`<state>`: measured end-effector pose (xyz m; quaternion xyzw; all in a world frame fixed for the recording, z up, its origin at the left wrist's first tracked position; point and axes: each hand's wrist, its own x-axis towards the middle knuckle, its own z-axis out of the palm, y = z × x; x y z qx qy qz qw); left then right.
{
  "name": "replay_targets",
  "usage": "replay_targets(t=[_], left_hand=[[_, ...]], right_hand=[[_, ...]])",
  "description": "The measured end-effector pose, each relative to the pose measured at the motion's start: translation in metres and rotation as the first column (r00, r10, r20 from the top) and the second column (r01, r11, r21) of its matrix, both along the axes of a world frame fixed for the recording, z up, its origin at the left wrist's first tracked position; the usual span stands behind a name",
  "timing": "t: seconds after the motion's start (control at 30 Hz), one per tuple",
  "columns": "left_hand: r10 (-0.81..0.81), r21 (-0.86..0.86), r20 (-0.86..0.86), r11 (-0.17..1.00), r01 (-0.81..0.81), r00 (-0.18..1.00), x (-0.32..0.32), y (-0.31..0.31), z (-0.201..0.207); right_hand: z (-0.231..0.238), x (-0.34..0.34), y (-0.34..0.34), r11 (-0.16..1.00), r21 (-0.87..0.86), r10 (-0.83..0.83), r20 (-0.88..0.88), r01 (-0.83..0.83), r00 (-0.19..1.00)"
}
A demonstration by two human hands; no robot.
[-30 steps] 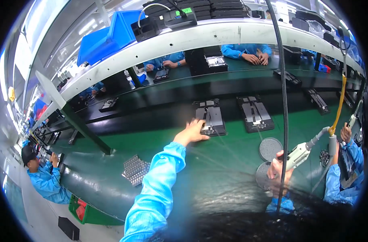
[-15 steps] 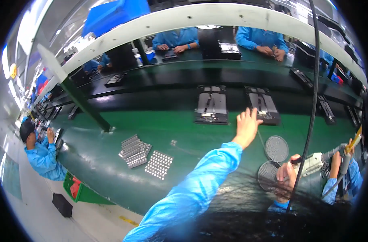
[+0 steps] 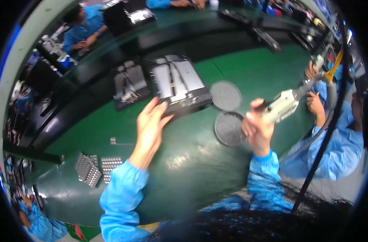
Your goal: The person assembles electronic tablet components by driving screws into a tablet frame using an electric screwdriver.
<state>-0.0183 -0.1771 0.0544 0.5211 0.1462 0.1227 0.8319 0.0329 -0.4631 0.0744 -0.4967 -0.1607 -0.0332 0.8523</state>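
Observation:
My left hand (image 3: 149,125) has its thumb and fingers closed on the near edge of an opened flat electronic device (image 3: 184,78). The device has grey panels, a dark frame and dark strips down its middle; it looks slightly raised and tilted. A second similar device (image 3: 130,82) lies just left of it. My right hand (image 3: 258,125) is curled around the end of a pale electric screwdriver (image 3: 281,106), blurred by motion, its tip hard to see. Beside that hand are two round ridged grey dishes, the far one (image 3: 226,96) and the near one (image 3: 228,129).
Metal sheets with rows of small pieces (image 3: 88,169) lie at the left of the green bench (image 3: 184,161). A thin black cable (image 3: 321,153) crosses the right side. A co-worker in blue (image 3: 333,149) sits close at the right; others work across the black conveyor (image 3: 208,30).
The view has swung to the right. My left hand has taken hold of the right-hand device and drawn it nearer. My right hand still has the screwdriver.

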Motion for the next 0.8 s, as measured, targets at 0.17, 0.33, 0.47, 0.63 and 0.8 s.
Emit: replay_targets(t=[0.17, 0.33, 0.47, 0.63, 0.8], left_hand=[[0.002, 0.042, -0.241, 0.999, 0.008, 0.97, -0.119, -0.018, 0.0], [-0.113, 0.072, -0.257, 0.988, 0.136, 0.96, -0.164, -0.027, -0.01], [-0.097, 0.658, -0.392, 0.665, 0.352, 0.915, -0.159, -0.003, 0.012], [-0.04, 0.923, -0.109, 0.368, 0.116, 0.993, -0.131, 0.009, -0.008], [0.039, 0.878, -0.062, 0.477, 0.036, 0.997, -0.143, 0.025, -0.039]], right_hand=[[0.007, 0.0, 0.008, 0.988, 0.135, 0.074, 0.011, -0.075, 0.997], [-0.007, -0.001, 0.013, 0.998, -0.044, 0.039, -0.018, -0.04, 0.999], [-0.026, 0.006, 0.017, 0.992, 0.058, 0.113, -0.042, -0.11, 0.993], [-0.026, 0.003, -0.016, 0.994, 0.105, 0.023, 0.016, -0.025, 1.0], [-0.032, 0.013, 0.006, 0.989, 0.105, 0.098, 0.048, -0.103, 0.994]])
